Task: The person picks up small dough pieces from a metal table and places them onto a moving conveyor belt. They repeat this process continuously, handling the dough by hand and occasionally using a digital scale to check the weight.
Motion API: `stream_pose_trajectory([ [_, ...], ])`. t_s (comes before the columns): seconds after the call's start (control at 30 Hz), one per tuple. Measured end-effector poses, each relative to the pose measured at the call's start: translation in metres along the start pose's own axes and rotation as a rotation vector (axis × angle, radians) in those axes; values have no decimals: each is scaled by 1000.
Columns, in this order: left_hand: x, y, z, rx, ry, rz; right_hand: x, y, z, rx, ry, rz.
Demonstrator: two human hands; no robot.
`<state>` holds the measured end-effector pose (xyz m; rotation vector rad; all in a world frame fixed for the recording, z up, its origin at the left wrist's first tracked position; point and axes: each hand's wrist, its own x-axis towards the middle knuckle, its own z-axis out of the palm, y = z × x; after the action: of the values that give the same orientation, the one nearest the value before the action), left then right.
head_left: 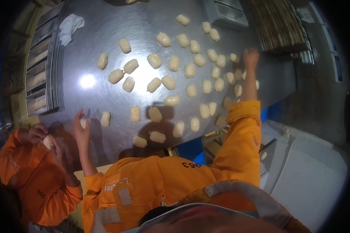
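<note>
Many pale, plump dough pieces lie spread over a shiny steel table (116, 27); a dough piece (154, 61) near its middle is one of them. At the table's near left edge, my left hand (81, 132) has its fingers curved around a small dough piece (83, 123), partly hidden by the hand. Another dough piece (105, 119) lies just to its right. My right hand (251, 58) reaches far out at the right, its fingers loosely apart and bent toward the tabletop. Beside it lies a dough piece (234, 58); no piece shows in that hand.
At my left, a co-worker's hands (46, 136) hold a dough piece (48, 142). Metal loaf tins (37, 79) line the left edge, near a white cloth (71, 28). More tins (229, 13) and a brown slatted stack (275, 25) stand at the far right. A white tub (303, 163) is near right.
</note>
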<state>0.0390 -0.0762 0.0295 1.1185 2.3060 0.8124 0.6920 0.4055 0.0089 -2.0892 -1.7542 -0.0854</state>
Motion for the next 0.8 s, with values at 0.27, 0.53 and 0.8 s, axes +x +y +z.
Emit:
stream_pose_trajectory([
  [0.27,75,50,16,93,216,234,-35,-120,0,356,84,-298],
  [0.53,71,98,31,218,286,478,-340,-159,-105,510,56,-256],
  [0.8,-46,176,152,58,-270,967,-627,-41,-138,229,-189,122],
])
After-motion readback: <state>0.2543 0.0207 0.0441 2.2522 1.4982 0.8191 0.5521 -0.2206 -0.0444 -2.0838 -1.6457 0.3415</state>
